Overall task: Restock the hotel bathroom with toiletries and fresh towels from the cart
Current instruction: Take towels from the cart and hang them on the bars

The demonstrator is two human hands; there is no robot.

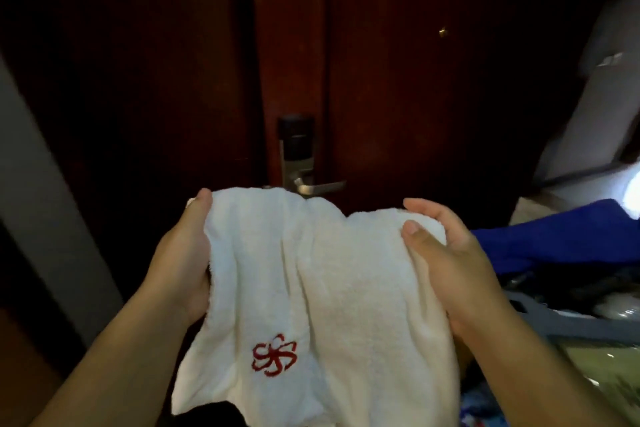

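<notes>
A white towel [318,288] with a red embroidered emblem near its lower left hangs spread between both hands in the middle of the view. My left hand [183,253] grips its upper left corner, thumb on top of the cloth. My right hand [446,253] grips the upper right corner, thumb pressed onto the towel and fingers curled behind it. The towel's lower edge drops out of the frame.
A dark wooden door [398,97] with a metal card lock and lever handle [304,166] stands straight ahead. The cart [561,319] is at the lower right, with a blue cloth [540,236] and assorted items on it. A pale wall edge [41,191] runs along the left.
</notes>
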